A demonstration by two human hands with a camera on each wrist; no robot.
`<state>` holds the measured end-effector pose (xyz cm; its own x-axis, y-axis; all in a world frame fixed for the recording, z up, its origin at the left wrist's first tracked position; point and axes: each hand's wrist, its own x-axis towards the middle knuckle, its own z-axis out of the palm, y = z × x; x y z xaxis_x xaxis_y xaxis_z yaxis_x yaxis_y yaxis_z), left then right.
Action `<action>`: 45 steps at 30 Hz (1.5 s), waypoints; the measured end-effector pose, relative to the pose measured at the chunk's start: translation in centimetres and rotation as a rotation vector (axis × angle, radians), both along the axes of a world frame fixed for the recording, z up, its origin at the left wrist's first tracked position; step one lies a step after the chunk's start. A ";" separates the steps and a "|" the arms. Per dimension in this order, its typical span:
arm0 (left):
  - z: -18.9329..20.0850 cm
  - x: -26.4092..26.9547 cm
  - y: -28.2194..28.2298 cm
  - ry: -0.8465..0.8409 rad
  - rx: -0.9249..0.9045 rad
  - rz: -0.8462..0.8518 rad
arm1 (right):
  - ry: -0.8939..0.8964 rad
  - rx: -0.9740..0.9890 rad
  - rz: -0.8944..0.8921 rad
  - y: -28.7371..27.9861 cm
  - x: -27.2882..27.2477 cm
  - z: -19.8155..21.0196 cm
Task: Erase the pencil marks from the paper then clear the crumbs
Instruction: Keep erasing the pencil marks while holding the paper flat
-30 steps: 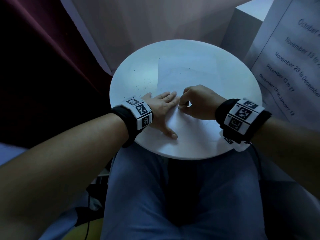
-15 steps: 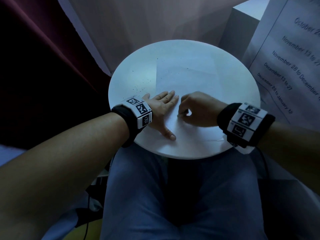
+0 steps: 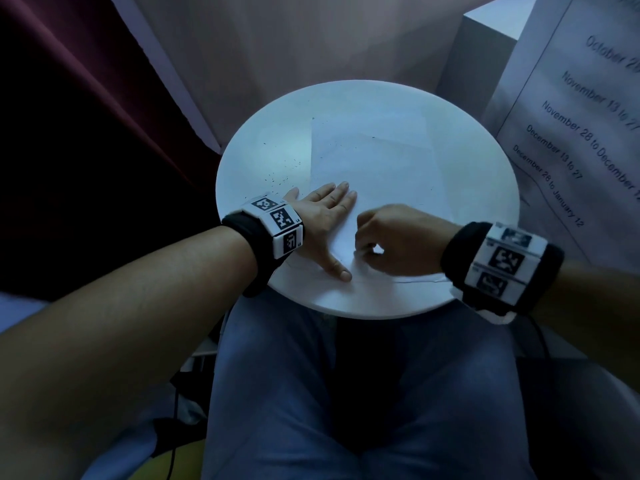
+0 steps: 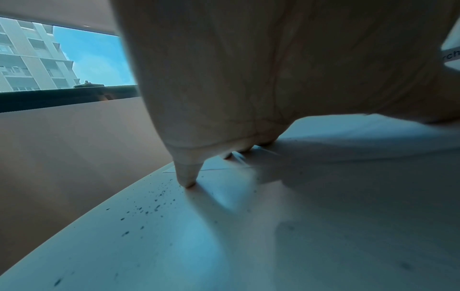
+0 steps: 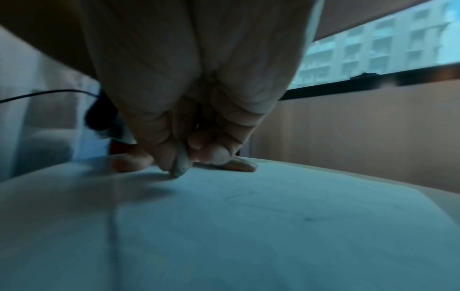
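I take the round white table as my landmark; its near rim sits over my lap and its far rim faces a pale wall. To the right of the table stands a printed notice board, close to the rim, so room on that side is tight; to the left of the table hangs a dark red curtain, set further off.

The paper lies on the table's middle, its left edge running straight from the far half toward my left hand. Its near edge stops short of the table's near rim, leaving a bare white strip. The far half of the sheet lies uncovered.

My left hand lies flat on the table's near-left part, fingers straight across the paper's left edge, thumb spread toward the near rim, grasping nothing.

My right hand is clenched over the sheet's near part, pinching a small grey-white eraser whose tip touches the paper.

Faint pencil marks show on the sheet in the right wrist view.

Dark crumbs are scattered on the bare table left of the paper; a few lie on the sheet.
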<state>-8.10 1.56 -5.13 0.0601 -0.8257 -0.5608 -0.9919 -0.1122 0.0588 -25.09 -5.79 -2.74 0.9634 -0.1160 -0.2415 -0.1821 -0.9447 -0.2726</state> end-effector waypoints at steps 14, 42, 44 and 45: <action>0.1 0.0 0.1 0.013 0.003 0.008 | -0.057 -0.006 -0.134 -2.7 0.7 0.1; 0.5 -2.1 -0.7 -0.014 -0.097 -0.077 | -0.102 0.079 -0.341 -4.4 -0.3 -1.1; 0.0 -2.1 -0.8 0.016 -0.107 -0.077 | -0.099 0.057 -0.325 -4.0 -0.2 -0.9; -0.2 -2.1 -0.8 0.023 -0.111 -0.074 | -0.103 0.035 -0.309 -3.8 -0.3 -0.8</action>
<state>-10.21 0.75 -5.28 -0.0151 -0.8845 -0.4662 -0.9956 -0.0301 0.0893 -25.35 -9.64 -3.53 0.9035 -0.4004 -0.1533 -0.4286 -0.8388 -0.3357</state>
